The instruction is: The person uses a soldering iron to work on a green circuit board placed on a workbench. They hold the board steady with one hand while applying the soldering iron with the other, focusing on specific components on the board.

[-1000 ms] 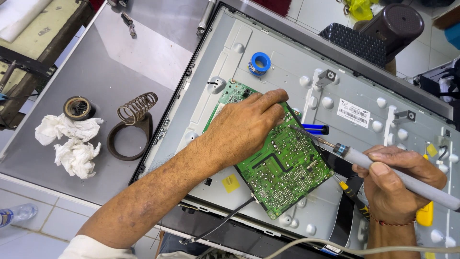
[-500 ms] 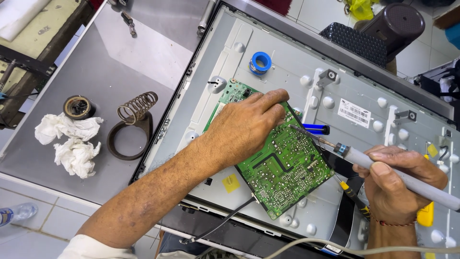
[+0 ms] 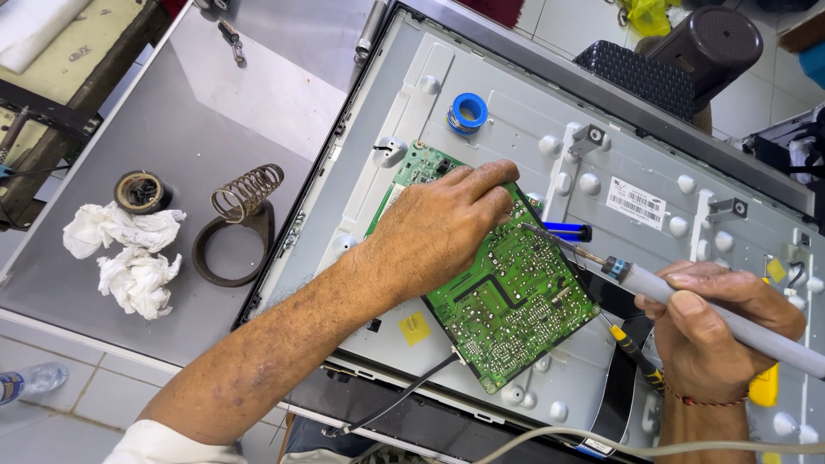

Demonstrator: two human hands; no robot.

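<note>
White rectangular label [image 3: 636, 203] with black barcode print, stuck on the grey metal back panel [image 3: 516, 120], upper right of the green board [image 3: 503, 292]. Small yellow square sticker [image 3: 415, 328] on the panel by the board's lower left edge. Another small yellow sticker [image 3: 776, 270] near the panel's right edge. Blue-and-white label [image 3: 593, 447] at the end of the black flat cable, bottom edge, partly cut off.
</note>
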